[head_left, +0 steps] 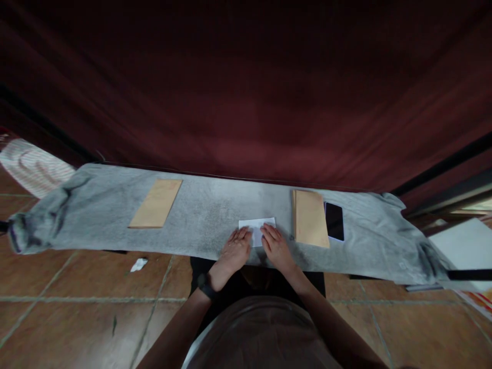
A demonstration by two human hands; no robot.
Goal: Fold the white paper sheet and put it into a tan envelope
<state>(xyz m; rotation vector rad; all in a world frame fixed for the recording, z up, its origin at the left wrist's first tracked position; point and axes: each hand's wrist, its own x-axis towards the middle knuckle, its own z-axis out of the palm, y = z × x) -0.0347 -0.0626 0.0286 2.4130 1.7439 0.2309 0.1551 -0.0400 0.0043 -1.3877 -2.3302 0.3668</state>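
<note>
**A:** On the grey cloth, right at the near edge, both hands are flat on the white paper. Where exactly does it lie?

**B:** Near the middle of the cloth, between the two brown envelopes. The left envelope is well apart; the right envelope is just beside it, with a dark phone touching that envelope's far side.

**A:** And the fingers?

**B:** The left hand has its fingers stretched out and slightly spread, lying on the paper's near left part. The right hand does the same on the near right part. Neither is curled round anything; they press down rather than grip.

**A:** It looks like folding or creasing to me. How to do that well?

**B:** I judge so too. Keep one palm holding the sheet still so that it does not slide on the soft cloth, match the edges before pressing, then run the fingertips outward from the middle along the crease. The cloth gives under pressure, so firm, even strokes matter.

**A:** Any risk?

**B:** A skewed fold if the sheet creeps. I cannot tell whether it is already doubled.
</note>
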